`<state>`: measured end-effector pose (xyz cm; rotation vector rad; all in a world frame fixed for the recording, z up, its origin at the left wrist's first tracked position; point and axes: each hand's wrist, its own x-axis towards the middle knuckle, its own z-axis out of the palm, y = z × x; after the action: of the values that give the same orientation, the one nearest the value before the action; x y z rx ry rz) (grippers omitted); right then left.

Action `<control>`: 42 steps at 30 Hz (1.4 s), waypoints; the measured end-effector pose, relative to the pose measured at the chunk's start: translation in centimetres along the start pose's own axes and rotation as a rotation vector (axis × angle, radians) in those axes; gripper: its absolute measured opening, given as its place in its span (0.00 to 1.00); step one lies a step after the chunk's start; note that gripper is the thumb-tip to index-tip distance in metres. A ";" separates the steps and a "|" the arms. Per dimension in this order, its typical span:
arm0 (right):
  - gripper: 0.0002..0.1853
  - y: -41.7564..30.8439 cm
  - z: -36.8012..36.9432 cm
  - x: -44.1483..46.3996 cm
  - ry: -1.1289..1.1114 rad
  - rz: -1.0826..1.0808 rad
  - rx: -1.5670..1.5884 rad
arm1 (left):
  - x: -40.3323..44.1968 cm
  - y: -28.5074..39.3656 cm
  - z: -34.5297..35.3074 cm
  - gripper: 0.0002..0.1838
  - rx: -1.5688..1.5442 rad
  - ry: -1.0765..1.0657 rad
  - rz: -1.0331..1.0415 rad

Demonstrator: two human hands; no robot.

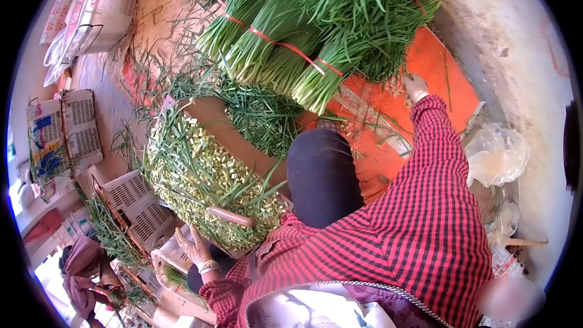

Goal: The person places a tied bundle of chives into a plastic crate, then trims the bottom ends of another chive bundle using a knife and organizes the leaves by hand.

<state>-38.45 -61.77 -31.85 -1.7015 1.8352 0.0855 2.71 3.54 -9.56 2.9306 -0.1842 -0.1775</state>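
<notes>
Bundles of long green stalks [273, 30], tied with red bands, lie on an orange sheet [443, 73] at the top. My right hand [415, 87] rests at the sheet beside the bundles' right edge; its fingers are too small to read clearly. A box heaped with cut pale stalk ends [200, 170] and loose green leaves stands at my left knee. On that heap lies a brown-handled tool [232, 216]. My left hand [194, 249] is beside the heap's lower edge, its fingers spread and nothing in it.
White plastic crates [136, 206] stand along the left, one more [109, 9] at the upper left. A person [85, 273] is at the lower left. Clear plastic bags [498, 155] lie by the wall at right. Loose leaves [158, 48] litter the floor.
</notes>
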 end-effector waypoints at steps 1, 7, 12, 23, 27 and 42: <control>0.24 -1.6 -0.4 0.3 0.107 -0.072 -0.026 | 0.0 -0.1 0.4 0.36 -0.027 0.019 -0.035; 0.20 -6.6 -2.5 4.7 0.425 -0.225 0.236 | 1.0 -2.9 1.1 0.37 -0.043 -0.143 -0.187; 0.18 -17.1 -5.2 -8.3 0.555 -0.958 0.037 | 0.0 -2.4 1.7 0.32 0.054 -0.176 -0.119; 0.49 -23.9 4.6 -13.2 0.133 -1.197 -1.227 | -4.3 -2.0 2.7 0.41 0.019 0.029 -0.213; 0.39 -21.5 4.9 -10.8 0.100 -1.234 -0.773 | -6.1 -3.1 3.1 0.45 -0.025 0.044 -0.251; 0.32 -32.6 -8.7 -36.7 -0.172 -1.496 0.511 | -7.3 11.4 -8.4 0.47 -0.906 0.185 0.567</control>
<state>-13.04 -38.84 4.36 -2.0959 0.0921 -0.7379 -4.66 -4.91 1.75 1.8928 -0.6812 0.0857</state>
